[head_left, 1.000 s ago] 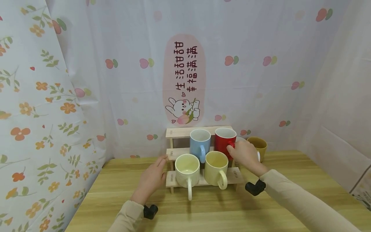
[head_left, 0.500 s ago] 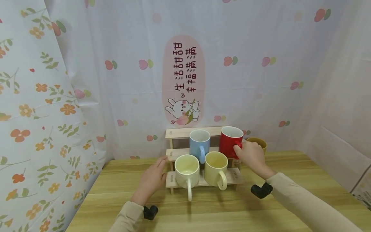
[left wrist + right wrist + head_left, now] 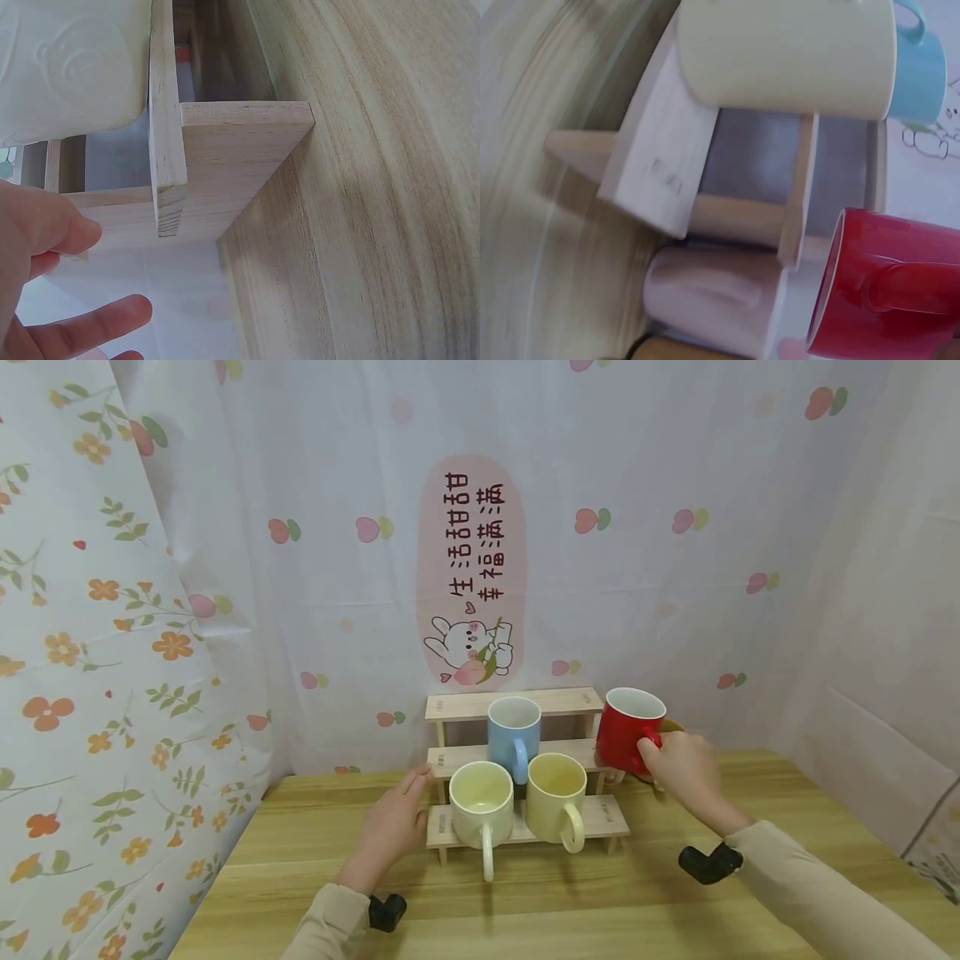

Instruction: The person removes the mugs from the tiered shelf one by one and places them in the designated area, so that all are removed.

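My right hand [image 3: 686, 768] grips the handle of a red mug [image 3: 622, 727], white inside, held at the right end of the wooden three-step rack [image 3: 555, 700]. In the right wrist view the red mug [image 3: 900, 289] shows close up, with most of that hand out of frame. My left hand [image 3: 392, 822] touches the rack's left side, fingers extended to the end of the middle step. A light blue mug [image 3: 513, 731] sits on the middle step. A pale green mug [image 3: 482, 802] and a pale yellow mug [image 3: 553, 797] stand on the lowest step, handles facing me.
Behind the red mug, a mustard mug [image 3: 672, 725] is mostly hidden. The right wrist view shows a pinkish-white mug [image 3: 712, 296] next to it, beside the rack. A wooden table [image 3: 330, 827] lies under everything, with a patterned curtain [image 3: 337, 568] behind.
The right hand has carried the red mug off the middle step to the right, past the rack's end, covering the mugs behind. The left hand has stayed at the rack.
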A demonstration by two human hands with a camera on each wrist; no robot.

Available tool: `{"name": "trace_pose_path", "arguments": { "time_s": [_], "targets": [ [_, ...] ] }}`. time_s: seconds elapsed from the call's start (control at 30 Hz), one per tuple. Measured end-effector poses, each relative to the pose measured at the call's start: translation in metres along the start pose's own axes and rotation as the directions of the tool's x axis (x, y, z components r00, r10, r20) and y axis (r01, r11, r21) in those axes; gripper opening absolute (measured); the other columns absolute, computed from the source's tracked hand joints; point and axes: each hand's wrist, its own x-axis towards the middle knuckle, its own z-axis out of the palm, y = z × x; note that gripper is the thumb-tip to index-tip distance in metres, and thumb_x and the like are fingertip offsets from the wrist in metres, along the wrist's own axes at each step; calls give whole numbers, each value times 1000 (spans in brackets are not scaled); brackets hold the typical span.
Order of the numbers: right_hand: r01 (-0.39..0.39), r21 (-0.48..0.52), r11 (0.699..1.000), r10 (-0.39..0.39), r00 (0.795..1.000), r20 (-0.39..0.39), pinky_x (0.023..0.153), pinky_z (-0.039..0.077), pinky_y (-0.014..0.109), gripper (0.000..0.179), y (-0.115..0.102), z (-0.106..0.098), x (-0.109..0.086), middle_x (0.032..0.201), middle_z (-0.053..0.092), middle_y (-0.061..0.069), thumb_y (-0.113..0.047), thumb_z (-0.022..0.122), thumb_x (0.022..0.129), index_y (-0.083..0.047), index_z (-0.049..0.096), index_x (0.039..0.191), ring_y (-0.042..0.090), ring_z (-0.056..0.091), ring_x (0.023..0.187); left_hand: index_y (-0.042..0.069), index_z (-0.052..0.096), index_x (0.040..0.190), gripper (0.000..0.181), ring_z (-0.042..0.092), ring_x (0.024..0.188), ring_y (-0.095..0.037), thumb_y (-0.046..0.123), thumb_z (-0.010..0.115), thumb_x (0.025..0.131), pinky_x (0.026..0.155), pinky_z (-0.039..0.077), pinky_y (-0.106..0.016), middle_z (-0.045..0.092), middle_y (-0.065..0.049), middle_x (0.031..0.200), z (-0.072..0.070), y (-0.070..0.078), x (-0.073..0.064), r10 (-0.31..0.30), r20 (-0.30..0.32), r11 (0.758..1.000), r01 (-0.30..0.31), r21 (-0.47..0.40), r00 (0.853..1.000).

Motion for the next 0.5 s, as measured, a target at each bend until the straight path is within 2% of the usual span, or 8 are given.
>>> {"name": "trace_pose_path", "arguments": {
  "time_s": [0.23,0.5],
  "targets": [
    [-6,-27,1000,5,1000,-20,43,21,26,43,25,-4,-9,44,35,-1,-19,41,89,-12,36,47,15,33,46,10,51,134,55,62,81,-25,6,67,81,49,38,-24,48,-1,142,0,1,-2,0,16,1000,0,-2,1000],
    [-49,-73,996,48,999,-12,45,22,27,42,51,-18,-14,45,36,-2,-22,39,89,-14,36,48,17,34,47,9,50,134,56,59,75,-21,8,68,82,48,37,-21,47,-3,143,-2,0,0,2,19,1000,-2,1,1000]
  ]
}}
